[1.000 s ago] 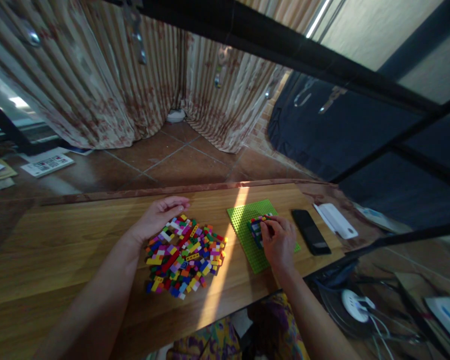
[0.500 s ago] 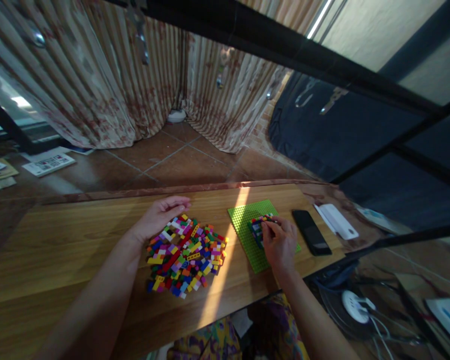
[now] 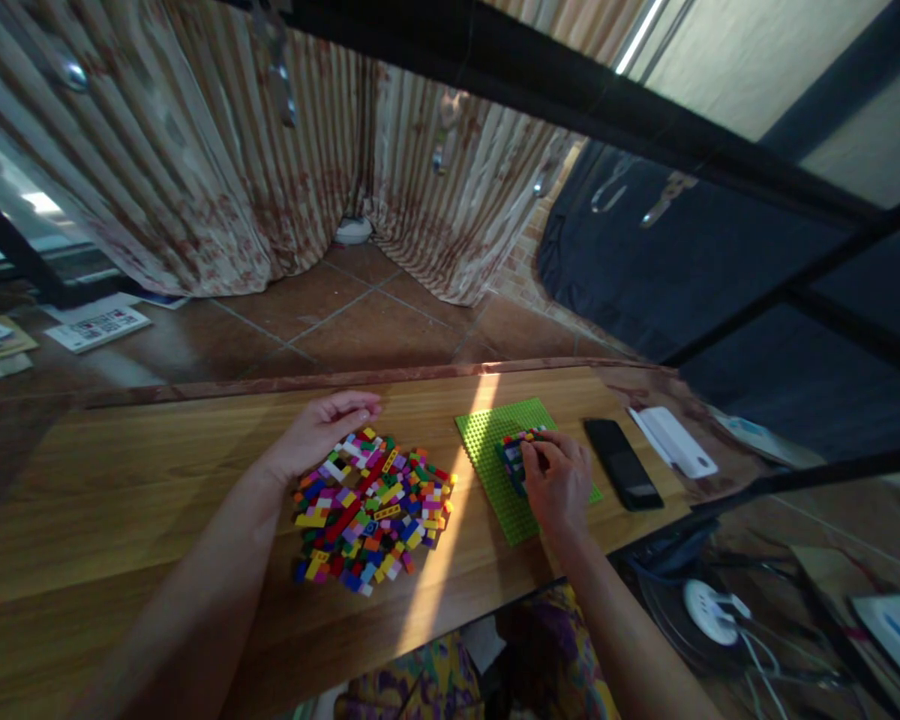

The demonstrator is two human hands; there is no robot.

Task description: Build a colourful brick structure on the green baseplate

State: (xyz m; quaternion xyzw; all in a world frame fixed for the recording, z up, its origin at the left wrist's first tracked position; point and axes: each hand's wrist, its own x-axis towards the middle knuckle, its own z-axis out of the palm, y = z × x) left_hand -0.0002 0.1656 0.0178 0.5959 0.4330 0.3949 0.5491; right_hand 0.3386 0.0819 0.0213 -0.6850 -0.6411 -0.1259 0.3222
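Observation:
A green studded baseplate (image 3: 487,440) lies on the wooden table, carrying a small block of built-up toy bricks (image 3: 511,460) in mixed colours. Over that build is my right hand (image 3: 561,482), thumb and forefinger bent together at its top; whatever they pinch is too small and covered to make out. My left hand (image 3: 324,428) rests at the far left edge of a loose pile of toy bricks (image 3: 375,515). Its fingers are loosely bent with the thumb apart, and nothing shows in them. The right hand covers part of the build and baseplate.
A black phone (image 3: 622,465) lies right of the baseplate. Beyond it is a white flat object (image 3: 675,443) off the table's right end. A black metal bar (image 3: 570,95) with hanging clips crosses above. A white power strip (image 3: 711,612) with cables sits low at right.
My right hand's fingers have shifted very slightly over the build. The left hand and the pile of bricks have stayed where they were.

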